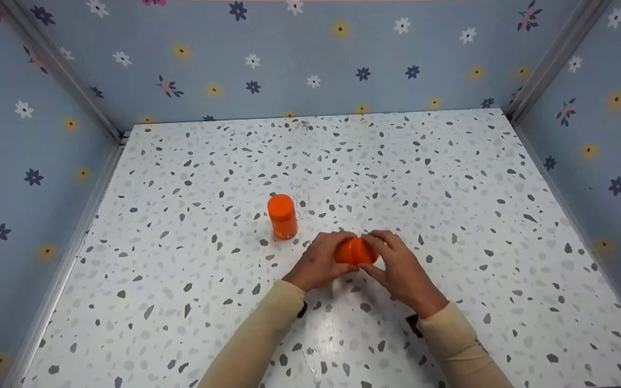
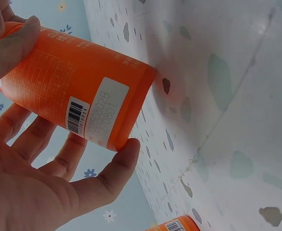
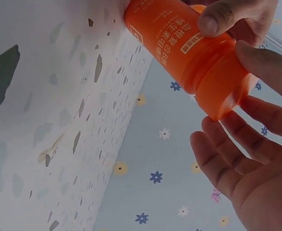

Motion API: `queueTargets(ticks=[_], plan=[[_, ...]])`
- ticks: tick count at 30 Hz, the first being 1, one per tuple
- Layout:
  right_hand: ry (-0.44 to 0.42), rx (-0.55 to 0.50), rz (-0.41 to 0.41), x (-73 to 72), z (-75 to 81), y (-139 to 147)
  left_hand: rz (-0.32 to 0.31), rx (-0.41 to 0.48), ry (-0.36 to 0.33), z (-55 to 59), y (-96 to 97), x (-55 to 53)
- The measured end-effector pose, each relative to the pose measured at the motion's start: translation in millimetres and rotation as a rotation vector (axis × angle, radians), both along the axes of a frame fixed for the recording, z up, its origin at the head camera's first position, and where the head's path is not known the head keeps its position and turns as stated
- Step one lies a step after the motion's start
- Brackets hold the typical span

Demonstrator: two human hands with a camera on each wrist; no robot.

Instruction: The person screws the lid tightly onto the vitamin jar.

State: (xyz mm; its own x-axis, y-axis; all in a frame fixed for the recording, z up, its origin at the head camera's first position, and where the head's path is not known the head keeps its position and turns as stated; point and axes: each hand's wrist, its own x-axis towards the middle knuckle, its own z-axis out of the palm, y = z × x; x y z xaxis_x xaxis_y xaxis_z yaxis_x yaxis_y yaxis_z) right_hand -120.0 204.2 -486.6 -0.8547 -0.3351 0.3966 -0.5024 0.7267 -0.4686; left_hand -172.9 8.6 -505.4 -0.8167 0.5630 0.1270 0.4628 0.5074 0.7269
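An orange pill-style bottle [image 1: 344, 252] with a matching orange cap [image 3: 222, 91] is tilted, held low over the table between both hands. My left hand [image 1: 318, 261] grips the bottle's body, thumb across one side; the left wrist view shows a barcode and white date label [image 2: 104, 108], with a fingertip at the base. My right hand [image 1: 405, 272] pinches the cap between thumb and fingers. White printed characters cover the body in the right wrist view. Left of the hands, a second orange bottle [image 1: 283, 220] stands upright with its cap on.
The white speckled table [image 1: 181, 323] spreads around the hands. Blue flower-patterned panels [image 1: 289, 59] close it off at the back, left and right, joined by grey metal corner posts [image 1: 57, 64].
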Motion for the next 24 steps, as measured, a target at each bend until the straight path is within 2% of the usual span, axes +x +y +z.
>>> queueTargets(ticks=[10,18,24], plan=[[-0.034,-0.008,-0.025,-1.0,0.0,-0.8,0.007,-0.015,-0.007,-0.4,0.0,0.4],[-0.097,-0.02,-0.114,-1.8,1.0,-5.9,0.013,-0.033,-0.026,0.4,-0.3,2.3],[-0.161,0.016,-0.166,-3.5,4.3,-7.1,0.018,-0.036,-0.039,2.0,0.2,0.5]])
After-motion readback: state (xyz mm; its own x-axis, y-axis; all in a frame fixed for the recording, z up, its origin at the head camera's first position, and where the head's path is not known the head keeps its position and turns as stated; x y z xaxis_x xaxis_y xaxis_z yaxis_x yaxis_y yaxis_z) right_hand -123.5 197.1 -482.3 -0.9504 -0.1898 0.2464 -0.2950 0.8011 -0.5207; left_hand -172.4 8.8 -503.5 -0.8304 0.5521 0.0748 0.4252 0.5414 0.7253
